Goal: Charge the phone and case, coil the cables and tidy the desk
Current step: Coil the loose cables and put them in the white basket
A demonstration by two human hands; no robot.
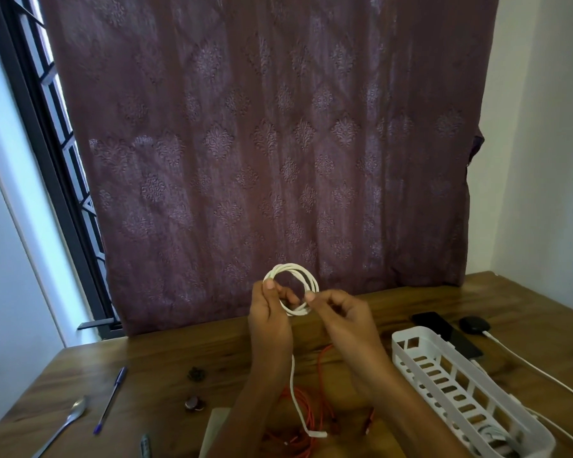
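I hold a white cable [306, 279] wound into a small ring above the wooden desk [166, 365]. My left hand [270, 322] pinches the ring's left side, and my right hand [341, 319] pinches its right side. The cable's loose tail hangs below my left hand and ends in a white plug [318, 434]. An orange cable [298, 404] lies tangled on the desk under my forearms. At the right lie a black phone [444, 328] and a dark round case [474, 324], with a white charging cable [540, 371] running up to the case.
A white slotted plastic basket [444, 375] stands at the right, holding a coiled cable at its near end. A blue pen [110, 399], a spoon [70, 419], two small dark round items [194, 403] and another pen [145, 444] lie at the left. A patterned curtain hangs behind the desk.
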